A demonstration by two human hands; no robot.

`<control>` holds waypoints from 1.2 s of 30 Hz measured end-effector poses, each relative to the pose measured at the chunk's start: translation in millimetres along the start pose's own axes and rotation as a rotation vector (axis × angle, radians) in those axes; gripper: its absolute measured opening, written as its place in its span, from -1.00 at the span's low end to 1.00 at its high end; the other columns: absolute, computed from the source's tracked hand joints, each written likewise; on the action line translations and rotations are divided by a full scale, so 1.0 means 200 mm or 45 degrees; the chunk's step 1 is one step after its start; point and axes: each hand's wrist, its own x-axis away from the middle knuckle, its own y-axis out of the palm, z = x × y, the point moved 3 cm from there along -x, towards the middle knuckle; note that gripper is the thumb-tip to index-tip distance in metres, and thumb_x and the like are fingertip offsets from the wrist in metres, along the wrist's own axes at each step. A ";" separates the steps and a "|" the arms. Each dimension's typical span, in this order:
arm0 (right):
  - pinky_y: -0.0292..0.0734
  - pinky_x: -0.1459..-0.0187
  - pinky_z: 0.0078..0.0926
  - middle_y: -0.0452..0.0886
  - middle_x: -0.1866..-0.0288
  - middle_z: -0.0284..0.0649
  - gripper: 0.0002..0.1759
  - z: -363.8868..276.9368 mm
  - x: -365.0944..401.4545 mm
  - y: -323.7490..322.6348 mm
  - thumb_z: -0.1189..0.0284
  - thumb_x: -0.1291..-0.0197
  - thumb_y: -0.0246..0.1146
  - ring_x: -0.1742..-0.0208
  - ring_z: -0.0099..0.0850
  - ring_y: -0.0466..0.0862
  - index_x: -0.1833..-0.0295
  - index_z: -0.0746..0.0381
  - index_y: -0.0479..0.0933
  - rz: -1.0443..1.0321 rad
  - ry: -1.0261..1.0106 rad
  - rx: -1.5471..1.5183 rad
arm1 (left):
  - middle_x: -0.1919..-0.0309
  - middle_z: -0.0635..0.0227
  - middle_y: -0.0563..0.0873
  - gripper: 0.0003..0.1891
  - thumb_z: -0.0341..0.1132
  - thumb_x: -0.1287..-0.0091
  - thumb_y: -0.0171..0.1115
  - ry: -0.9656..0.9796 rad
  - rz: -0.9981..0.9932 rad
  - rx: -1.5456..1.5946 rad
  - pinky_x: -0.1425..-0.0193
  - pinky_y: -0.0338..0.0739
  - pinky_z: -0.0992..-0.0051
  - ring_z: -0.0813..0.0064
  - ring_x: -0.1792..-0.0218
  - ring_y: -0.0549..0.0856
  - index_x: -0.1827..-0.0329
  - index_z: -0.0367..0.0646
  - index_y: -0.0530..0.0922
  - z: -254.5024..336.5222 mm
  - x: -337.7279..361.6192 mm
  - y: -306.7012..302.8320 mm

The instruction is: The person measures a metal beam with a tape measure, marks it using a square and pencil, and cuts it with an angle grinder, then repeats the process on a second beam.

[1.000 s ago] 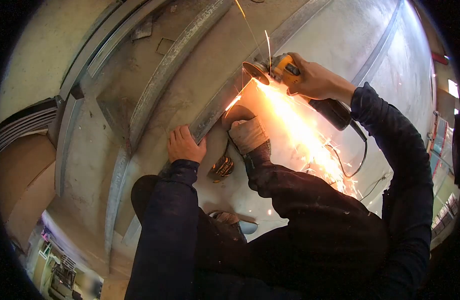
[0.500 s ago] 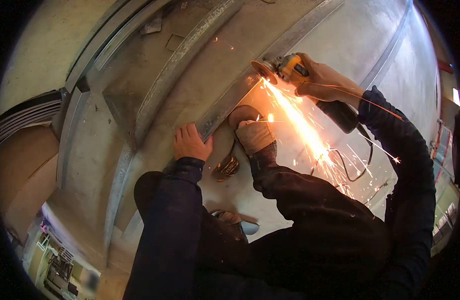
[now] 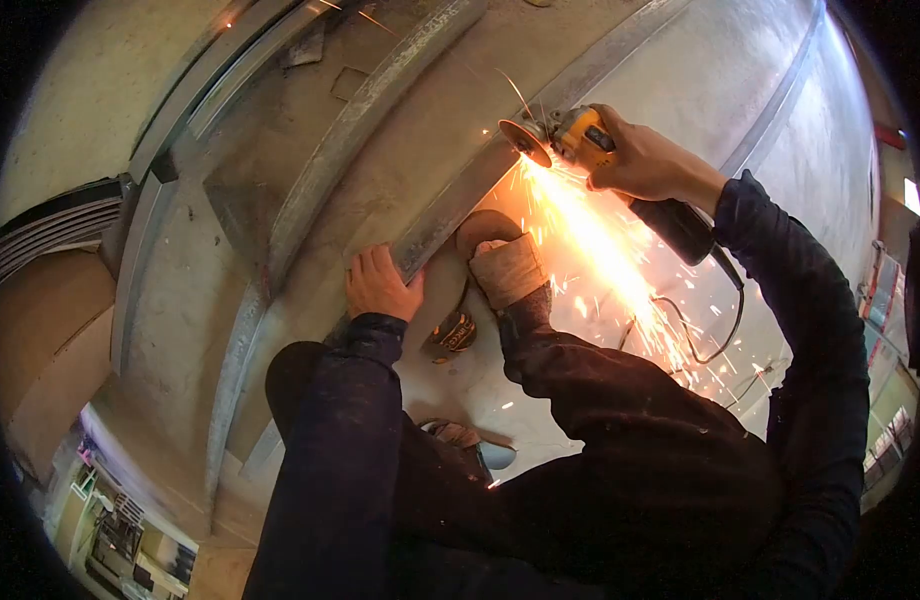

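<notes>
Two bare hands work at a metal bar (image 3: pixel 455 205) that lies aslant across the middle of the view, over a broad metal sheet (image 3: pixel 565 60). The right hand (image 3: pixel 635 160) is closed around the yellow-and-black body of a grinder (image 3: pixel 587 140), its fingers wrapped over the housing and the wrist towards the right. The grinder's round disc (image 3: pixel 525 143) meets the bar at its upper stretch, and a bright fan of sparks (image 3: pixel 605 245) spreads from there down and to the right, past a cord (image 3: pixel 735 325) that loops below the tool. The left hand (image 3: pixel 382 287) is partly closed over the bar's lower part, fingers bent on one side and thumb on the other; how firmly it presses cannot be told. Between the bar and the sparks is a foot in a pale, worn cover (image 3: pixel 510 270), with a brown round piece (image 3: pixel 487 230) beside it. A black-and-yellow object (image 3: pixel 452 335) rests near the left hand. Several curved metal ribs (image 3: pixel 330 140) run across the left side.
</notes>
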 end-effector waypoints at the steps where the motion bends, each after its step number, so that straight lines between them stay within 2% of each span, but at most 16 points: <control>1: 0.58 0.08 -0.17 0.68 0.10 0.15 -0.16 -0.03 0.01 -0.01 0.33 -0.06 0.41 0.12 0.02 0.69 -0.43 0.26 0.20 -0.028 0.061 -0.012 | -0.01 0.08 0.61 -0.34 -0.03 -0.07 0.54 -0.005 0.012 0.011 -0.11 0.52 0.05 0.00 -0.07 0.59 -0.12 -0.21 0.47 0.00 0.00 0.00; 3: 0.57 0.06 -0.17 0.67 0.09 0.15 -0.15 -0.02 0.01 -0.01 0.30 -0.05 0.42 0.11 0.02 0.69 -0.43 0.26 0.20 -0.058 0.122 -0.023 | -0.01 0.08 0.61 -0.33 -0.02 -0.07 0.55 -0.012 0.023 0.024 -0.09 0.53 0.04 -0.01 -0.07 0.59 -0.13 -0.21 0.47 0.00 0.00 0.01; 9: 0.57 0.05 -0.16 0.66 0.03 0.14 -0.18 -0.02 0.01 0.00 0.25 -0.06 0.43 0.08 0.02 0.68 -0.39 0.24 0.25 -0.031 0.012 -0.105 | 0.02 0.08 0.62 -0.33 0.00 -0.08 0.55 -0.014 -0.035 -0.002 -0.07 0.54 0.05 -0.01 -0.04 0.60 -0.13 -0.21 0.48 0.00 -0.01 -0.02; 11: 0.57 0.06 -0.18 0.67 0.08 0.10 -0.20 -0.04 0.01 -0.02 0.23 -0.07 0.43 0.09 -0.01 0.69 -0.38 0.23 0.27 -0.050 0.089 -0.099 | 0.01 0.08 0.61 -0.34 -0.02 -0.09 0.55 0.011 0.045 0.010 -0.08 0.54 0.07 -0.01 -0.05 0.59 -0.12 -0.22 0.47 0.00 0.00 0.01; 14: 0.57 0.10 -0.20 0.67 0.15 0.06 -0.22 -0.07 -0.01 -0.04 0.21 -0.07 0.44 0.13 -0.07 0.70 -0.35 0.24 0.28 -0.039 0.102 0.024 | 0.01 0.08 0.60 -0.35 -0.03 -0.09 0.54 0.022 0.029 -0.014 -0.09 0.54 0.09 0.00 -0.05 0.59 -0.12 -0.22 0.47 0.01 0.00 -0.01; 16: 0.57 0.14 -0.24 0.67 0.21 0.06 -0.25 -0.05 -0.02 -0.02 0.24 -0.07 0.45 0.19 -0.12 0.70 -0.32 0.25 0.29 -0.069 0.143 -0.037 | 0.01 0.09 0.60 -0.35 -0.02 -0.09 0.54 0.018 0.018 -0.021 -0.09 0.54 0.09 0.00 -0.04 0.59 -0.11 -0.22 0.47 0.01 0.00 -0.01; 18: 0.62 0.28 -0.22 0.69 0.29 0.07 -0.26 -0.03 -0.05 -0.01 0.28 -0.07 0.45 0.32 -0.17 0.73 -0.29 0.32 0.29 0.044 -0.096 -0.040 | 0.01 0.09 0.60 -0.35 -0.01 -0.09 0.54 0.007 0.007 -0.025 -0.09 0.53 0.09 0.00 -0.04 0.59 -0.11 -0.22 0.47 0.01 0.00 -0.01; 22: 0.62 0.28 -0.24 0.69 0.29 0.05 -0.26 -0.04 -0.02 -0.02 0.28 -0.07 0.45 0.33 -0.18 0.72 -0.29 0.31 0.29 -0.073 0.092 -0.117 | 0.01 0.10 0.60 -0.35 0.01 -0.08 0.53 -0.028 -0.025 -0.043 -0.10 0.53 0.10 0.02 -0.04 0.60 -0.09 -0.22 0.47 0.01 -0.01 -0.02; 24: 0.61 0.28 -0.26 0.69 0.29 0.03 -0.27 0.02 -0.03 0.01 0.29 -0.08 0.43 0.33 -0.19 0.72 -0.31 0.31 0.30 -0.046 -0.076 -0.174 | 0.01 0.11 0.60 -0.35 0.02 -0.08 0.53 -0.030 -0.031 -0.053 -0.10 0.52 0.10 0.02 -0.04 0.60 -0.09 -0.22 0.47 0.02 -0.01 -0.02; 26: 0.61 0.28 -0.26 0.70 0.29 0.02 -0.28 0.03 -0.02 0.02 0.30 -0.09 0.42 0.33 -0.20 0.72 -0.31 0.31 0.31 0.000 -0.076 -0.160 | 0.06 0.21 0.61 -0.39 0.01 -0.04 0.55 -0.003 0.037 -0.076 -0.09 0.52 0.14 0.13 -0.02 0.60 -0.01 -0.13 0.47 0.02 -0.01 -0.03; 29: 0.61 0.26 -0.26 0.70 0.28 0.01 -0.30 -0.06 -0.02 -0.02 0.30 -0.10 0.41 0.32 -0.18 0.72 -0.30 0.31 0.31 0.031 -0.002 -0.080 | 0.06 0.22 0.62 -0.38 -0.01 -0.03 0.56 0.020 0.061 -0.077 -0.09 0.52 0.14 0.13 -0.02 0.60 -0.03 -0.13 0.47 0.02 -0.01 -0.02; 30: 0.61 0.25 -0.25 0.70 0.27 0.02 -0.31 -0.08 -0.01 -0.03 0.30 -0.10 0.41 0.30 -0.16 0.73 -0.29 0.31 0.32 0.013 0.072 -0.014 | 0.06 0.22 0.62 -0.38 -0.01 -0.03 0.56 0.023 0.061 -0.078 -0.09 0.52 0.14 0.13 -0.02 0.60 -0.03 -0.13 0.47 0.01 -0.01 -0.02; 31: 0.61 0.17 -0.23 0.70 0.22 0.07 -0.27 -0.04 -0.03 -0.03 0.25 -0.07 0.43 0.23 -0.09 0.72 -0.29 0.32 0.32 -0.067 -0.036 -0.122 | 0.03 0.17 0.61 -0.37 0.01 -0.05 0.54 0.013 0.036 -0.047 -0.11 0.52 0.12 0.08 -0.05 0.59 -0.06 -0.17 0.47 0.01 -0.01 -0.01; 32: 0.61 0.17 -0.23 0.70 0.22 0.07 -0.27 -0.01 -0.03 -0.02 0.25 -0.07 0.43 0.23 -0.09 0.72 -0.29 0.32 0.32 -0.066 -0.035 -0.122 | 0.00 0.11 0.61 -0.35 0.02 -0.07 0.53 0.002 0.011 -0.016 -0.14 0.52 0.10 0.02 -0.07 0.59 -0.08 -0.21 0.48 0.01 -0.01 0.00; 34: 0.61 0.16 -0.22 0.70 0.20 0.09 -0.25 0.02 -0.05 0.00 0.24 -0.04 0.44 0.22 -0.08 0.72 -0.28 0.33 0.33 0.083 -0.128 -0.032 | 0.00 0.11 0.61 -0.35 0.01 -0.07 0.53 0.003 0.012 -0.021 -0.14 0.52 0.10 0.02 -0.07 0.59 -0.08 -0.21 0.48 0.00 -0.01 -0.01; 36: 0.61 0.17 -0.22 0.69 0.21 0.09 -0.25 0.05 -0.06 0.01 0.25 -0.02 0.45 0.23 -0.09 0.72 -0.28 0.33 0.33 0.087 -0.122 -0.042 | 0.00 0.11 0.60 -0.35 0.01 -0.07 0.54 0.000 0.013 -0.024 -0.14 0.52 0.11 0.02 -0.07 0.59 -0.08 -0.21 0.48 0.01 -0.01 -0.01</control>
